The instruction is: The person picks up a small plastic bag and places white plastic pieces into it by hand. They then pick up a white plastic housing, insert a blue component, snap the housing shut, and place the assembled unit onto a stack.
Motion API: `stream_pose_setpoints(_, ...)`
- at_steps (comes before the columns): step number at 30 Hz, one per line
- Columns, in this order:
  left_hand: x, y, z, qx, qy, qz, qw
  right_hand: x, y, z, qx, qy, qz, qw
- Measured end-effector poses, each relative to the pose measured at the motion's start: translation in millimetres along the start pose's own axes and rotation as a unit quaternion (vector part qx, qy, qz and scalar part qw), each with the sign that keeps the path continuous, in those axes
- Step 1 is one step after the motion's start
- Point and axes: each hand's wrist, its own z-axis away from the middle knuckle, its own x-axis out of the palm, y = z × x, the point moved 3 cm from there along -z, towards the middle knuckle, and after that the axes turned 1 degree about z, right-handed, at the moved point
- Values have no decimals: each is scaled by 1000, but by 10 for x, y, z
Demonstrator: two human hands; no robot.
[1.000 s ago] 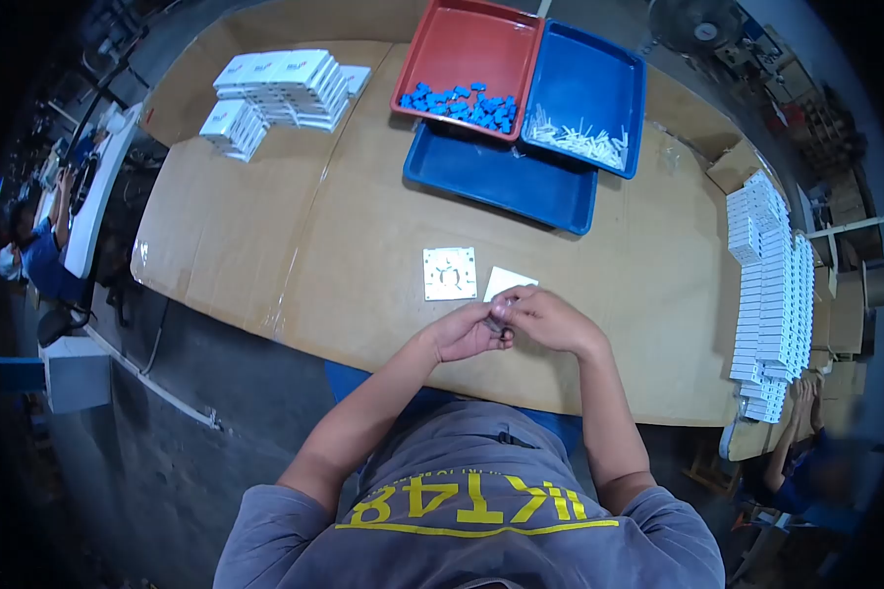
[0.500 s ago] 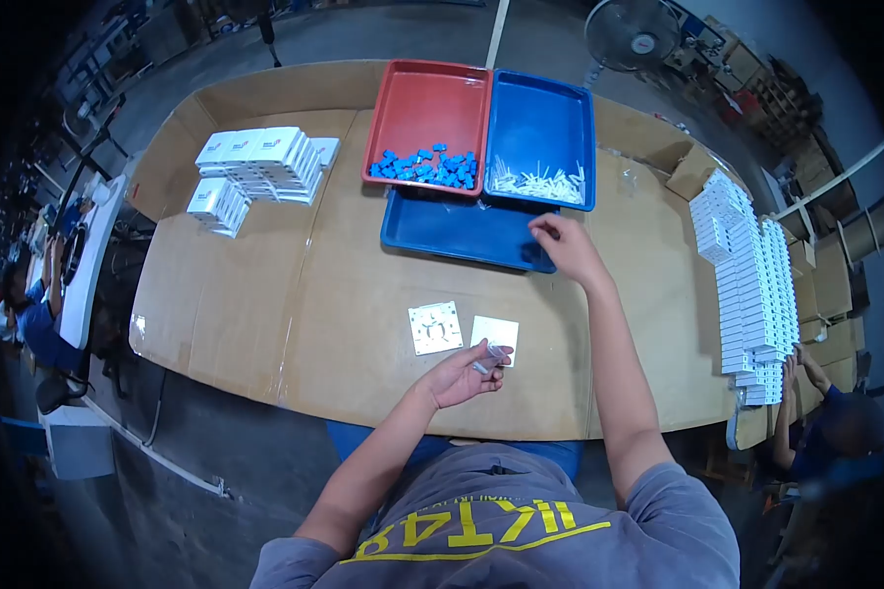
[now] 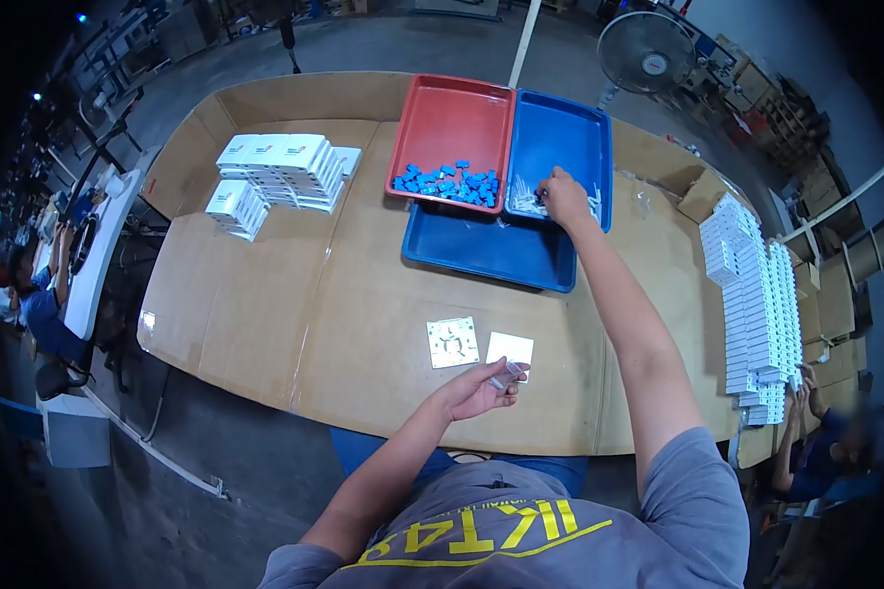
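Note:
My left hand (image 3: 477,392) is closed around a small transparent plastic piece (image 3: 510,374), held low over the near part of the table. Just beyond it lie two square white plates: a plain one (image 3: 523,348), partly covered by my fingers, and one with cut-outs and dark marks (image 3: 452,343). Farther away, my right hand (image 3: 564,200) reaches into the upper blue tray (image 3: 562,128), fingers bent together at the pile of thin white plastic sticks (image 3: 526,199). Its fingertips are partly hidden, so whatever they pinch cannot be made out.
A red tray (image 3: 459,118) holds small blue parts (image 3: 446,184). Another blue tray (image 3: 486,252) sits nearer me. White boxes are stacked at left (image 3: 283,167) and right (image 3: 751,304) on the cardboard-covered table (image 3: 255,314). Another person's hands (image 3: 805,388) touch the right stack.
My right hand has moved from above the lower blue tray into the white sticks in the upper blue tray. My left hand keeps the transparent piece. The whole view has shifted slightly.

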Motion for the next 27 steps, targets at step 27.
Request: stream_pose_setpoints(27,-6,16,1,-1,32,16,999,-453,68,200,197,68,-745,634)
